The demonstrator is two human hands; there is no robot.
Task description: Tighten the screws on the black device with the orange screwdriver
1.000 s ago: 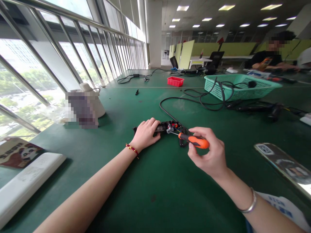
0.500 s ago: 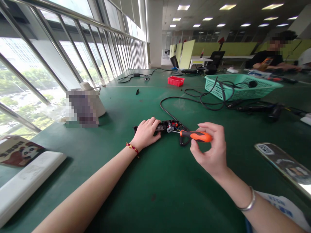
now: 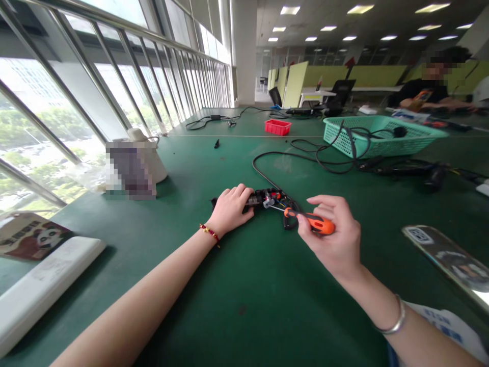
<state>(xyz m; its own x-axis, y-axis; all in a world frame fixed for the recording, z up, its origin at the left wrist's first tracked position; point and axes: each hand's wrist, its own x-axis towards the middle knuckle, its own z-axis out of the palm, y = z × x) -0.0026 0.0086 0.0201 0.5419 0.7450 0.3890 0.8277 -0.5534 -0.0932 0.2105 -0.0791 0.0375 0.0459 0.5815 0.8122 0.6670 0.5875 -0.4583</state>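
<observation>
My left hand [image 3: 232, 208] is wrapped over a long black corded device [image 3: 260, 198] and presses it against the table. Its right end lies open, baring red parts and thin wires, and a black cable runs from it. My right hand [image 3: 332, 239] grips an orange-and-black screwdriver [image 3: 315, 222] by the handle, thumb below and some fingers raised. The thin shaft points left, its tip at a small grey part inside the device's open end. Whether the tip sits in a screw cannot be made out. The device's left part is mostly hidden under my left hand.
On the green table [image 3: 214, 316] stand a red tray [image 3: 277, 127] and a teal basket [image 3: 385, 150] with cables. A phone [image 3: 445, 252] lies right, a white bar-shaped object [image 3: 49, 285] left. A white container [image 3: 155, 160] stands by the railing. Another person [image 3: 424, 92] sits far right.
My right hand has shifted slightly down, tilting the screwdriver so its handle end sits lower. The tip remains at the device's open end. My left hand keeps its hold on the device.
</observation>
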